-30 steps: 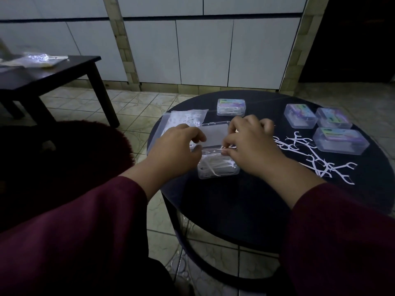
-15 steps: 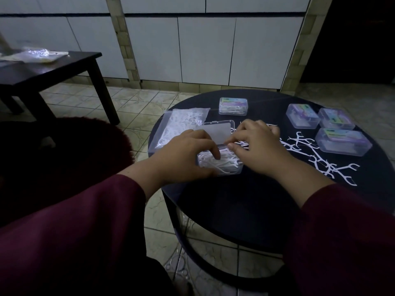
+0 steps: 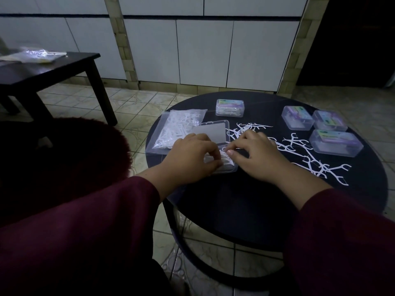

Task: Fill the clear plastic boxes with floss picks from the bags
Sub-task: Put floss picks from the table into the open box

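Nearest the viewer, sleeves: two dark red fabric sleeves [image 3: 89, 227] reach over the near rim of the round table [image 3: 245, 210], the landmark for all that follows
Table: dark, smooth, faintly glossy top on a curved black frame
Open box [image 3: 232, 166]: clear thin plastic, rectangular with rounded corners, at the table's left-centre; its hinged lid [image 3: 210, 133] lies flat behind it, likely so both hands can reach in freely
Left hand [image 3: 190, 157]: over the box's left part, fingers curled down into the white picks inside, seemingly pinching or tucking them; exact contact is hidden
Right hand [image 3: 256, 154]: at the box's right edge, thumb and forefinger drawn together on picks at the rim, probably feeding them in
Loose floss picks [image 3: 303, 155]: thin white Y-forked plastic, scattered flat across the table's right-centre, within easy reach for picking up
Bag [image 3: 177, 129]: crinkled clear film still holding white picks, at the table's left edge, partly overhanging
Closed boxes: three [image 3: 335, 143] clustered at the table's right side and one [image 3: 229, 107] at its far centre, lids shut with coloured labels, apparently already filled and set aside
Beyond the table: a dark side table [image 3: 53, 67] to the left carries another shiny bag [image 3: 36, 54]
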